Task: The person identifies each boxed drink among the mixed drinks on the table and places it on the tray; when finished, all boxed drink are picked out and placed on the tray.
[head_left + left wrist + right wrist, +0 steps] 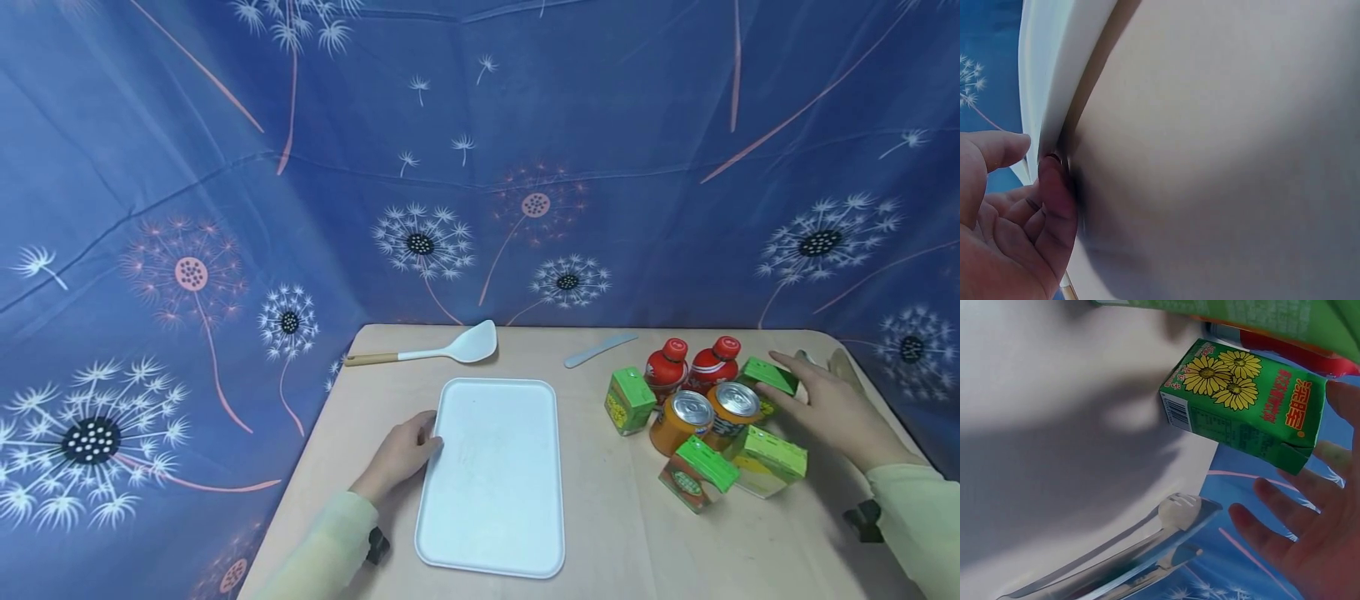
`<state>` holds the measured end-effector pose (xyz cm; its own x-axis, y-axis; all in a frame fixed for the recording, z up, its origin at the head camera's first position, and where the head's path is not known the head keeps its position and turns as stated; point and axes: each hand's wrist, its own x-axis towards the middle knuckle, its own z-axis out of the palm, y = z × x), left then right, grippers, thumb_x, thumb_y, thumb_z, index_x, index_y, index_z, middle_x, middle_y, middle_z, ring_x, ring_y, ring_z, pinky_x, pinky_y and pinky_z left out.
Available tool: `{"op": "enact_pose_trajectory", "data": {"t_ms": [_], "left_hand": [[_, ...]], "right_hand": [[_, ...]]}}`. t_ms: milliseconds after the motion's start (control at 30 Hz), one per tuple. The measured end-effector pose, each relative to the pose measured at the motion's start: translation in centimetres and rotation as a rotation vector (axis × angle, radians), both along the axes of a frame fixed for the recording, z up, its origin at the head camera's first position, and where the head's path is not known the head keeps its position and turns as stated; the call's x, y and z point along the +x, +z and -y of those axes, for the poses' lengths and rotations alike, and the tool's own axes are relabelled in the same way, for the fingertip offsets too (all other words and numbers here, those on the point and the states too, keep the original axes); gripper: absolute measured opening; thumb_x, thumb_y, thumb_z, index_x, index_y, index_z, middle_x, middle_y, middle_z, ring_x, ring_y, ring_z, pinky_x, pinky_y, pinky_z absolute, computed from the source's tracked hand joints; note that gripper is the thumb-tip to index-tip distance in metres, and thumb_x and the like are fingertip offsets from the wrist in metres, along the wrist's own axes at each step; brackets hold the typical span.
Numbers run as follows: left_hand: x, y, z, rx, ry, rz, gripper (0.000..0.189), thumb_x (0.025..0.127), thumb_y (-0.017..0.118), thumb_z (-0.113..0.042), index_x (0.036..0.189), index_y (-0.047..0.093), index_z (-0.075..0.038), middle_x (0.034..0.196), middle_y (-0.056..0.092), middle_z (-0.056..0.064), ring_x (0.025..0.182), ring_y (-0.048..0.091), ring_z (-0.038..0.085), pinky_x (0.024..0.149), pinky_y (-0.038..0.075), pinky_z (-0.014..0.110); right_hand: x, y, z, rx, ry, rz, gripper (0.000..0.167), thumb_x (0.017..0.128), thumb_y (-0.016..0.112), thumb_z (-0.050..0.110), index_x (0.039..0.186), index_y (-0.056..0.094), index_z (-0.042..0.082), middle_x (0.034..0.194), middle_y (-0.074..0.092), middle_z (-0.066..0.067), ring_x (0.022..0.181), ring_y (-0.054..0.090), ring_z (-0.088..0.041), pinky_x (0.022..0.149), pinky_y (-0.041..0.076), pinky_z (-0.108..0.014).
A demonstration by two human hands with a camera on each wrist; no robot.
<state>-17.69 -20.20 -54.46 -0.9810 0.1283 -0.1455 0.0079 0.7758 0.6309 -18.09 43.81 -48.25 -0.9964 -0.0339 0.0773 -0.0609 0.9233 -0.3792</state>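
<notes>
My left hand (401, 454) is at the left edge of a white rectangular tray (491, 475), the thumb over its rim. In the left wrist view, the curled fingers (1057, 194) reach the underside of the tray's edge (1072, 69). My right hand (828, 408) hovers over a green drink carton (768, 377) with yellow flowers on it. The right wrist view has the fingers spread around the top end of this carton (1241, 403), the thumb right at one corner. Around it stand two orange cans (682, 421), two red-capped bottles (666, 367) and more cartons (699, 473).
A white spatula (472, 342) with a wooden handle lies behind the tray. A pale knife (600, 350) lies at the back. Another green carton (630, 400) stands left of the bottles. Utensils, one of them slotted (1180, 511), lie right of the flowered carton. Blue cloth hangs behind the table.
</notes>
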Motion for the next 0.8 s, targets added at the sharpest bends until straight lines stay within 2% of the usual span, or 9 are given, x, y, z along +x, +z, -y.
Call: {"op": "enact_pose_trajectory", "data": {"t_ms": [200,300,467,600,800], "left_hand": [[0.1,-0.4,-0.2,0.038,0.029,0.019,0.056,0.102,0.067,-0.024,0.153,0.052,-0.007,0.076,0.059,0.001,0.068,0.057,0.016,0.063,0.051,0.033],[0.2,-0.5,-0.2,0.073,0.049,0.039,0.055,0.102,0.067,-0.022,0.153,0.052,-0.007,0.076,0.059,0.002,0.068,0.057,0.016,0.061,0.051,0.032],[0.3,-0.9,0.0,0.168,0.074,0.096,0.054,0.103,0.065,-0.018,0.154,0.05,-0.007,0.073,0.06,0.005,0.058,0.06,0.017,0.052,0.052,0.032],[0.4,-1.3,0.3,0.255,0.088,0.127,0.055,0.103,0.064,-0.016,0.156,0.048,-0.008,0.069,0.06,0.004,0.049,0.056,0.015,0.048,0.05,0.029],[0.5,-1.6,0.7,0.333,0.095,0.141,0.056,0.103,0.065,-0.018,0.155,0.049,-0.01,0.064,0.055,0.0,0.045,0.05,0.012,0.045,0.046,0.026]], "right_hand": [[-0.2,-0.3,-0.3,-0.033,-0.003,0.013,0.083,0.105,0.059,0.051,0.161,0.029,-0.002,0.154,0.023,-0.045,0.136,0.013,-0.074,0.102,0.013,-0.086],[-0.3,-0.5,-0.3,-0.043,-0.008,0.022,0.082,0.105,0.059,0.05,0.16,0.03,-0.004,0.154,0.023,-0.046,0.133,0.023,-0.074,0.099,0.02,-0.086],[-0.2,-0.7,-0.5,-0.071,-0.004,0.032,0.077,0.106,0.06,0.047,0.155,0.036,-0.007,0.151,0.026,-0.048,0.118,0.04,-0.075,0.084,0.035,-0.085],[-0.4,-0.9,-0.7,-0.105,-0.003,0.025,0.073,0.106,0.061,0.045,0.15,0.042,-0.01,0.146,0.033,-0.049,0.114,0.045,-0.072,0.08,0.04,-0.081],[-0.5,-1.0,-0.9,-0.19,-0.006,0.032,0.071,0.106,0.063,0.041,0.15,0.042,-0.011,0.14,0.042,-0.048,0.113,0.047,-0.068,0.077,0.045,-0.077]]}}
